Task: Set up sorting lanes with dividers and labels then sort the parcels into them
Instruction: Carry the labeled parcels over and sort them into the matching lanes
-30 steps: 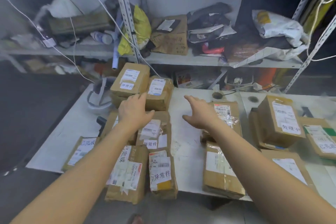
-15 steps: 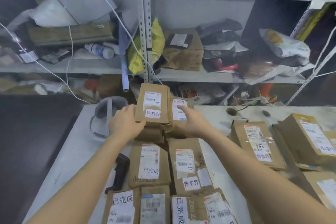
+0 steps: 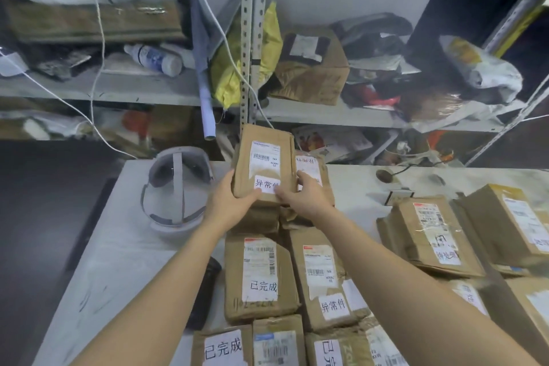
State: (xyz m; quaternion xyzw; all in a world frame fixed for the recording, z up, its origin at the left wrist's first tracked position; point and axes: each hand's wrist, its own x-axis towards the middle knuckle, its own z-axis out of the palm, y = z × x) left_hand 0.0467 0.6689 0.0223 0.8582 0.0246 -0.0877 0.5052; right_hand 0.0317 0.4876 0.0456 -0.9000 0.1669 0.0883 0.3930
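Both hands have closed in on the top brown parcel (image 3: pixel 264 166) since a second ago, when they were apart over the table. Now the left hand (image 3: pixel 230 202) grips the parcel's near left corner, with the thumb on top beside the white label. The right hand (image 3: pixel 306 198) touches its near right edge with bent fingers, and a second parcel (image 3: pixel 312 169) sits just behind that hand. The held parcel rests on a small stack at the far end of a row of brown parcels on the white table (image 3: pixel 118 247). A grey headset (image 3: pixel 175 187) lies to the left. More parcels lie to the right, near a small card holder (image 3: pixel 398 196). Messy metal shelves (image 3: pixel 252 39) stand behind.
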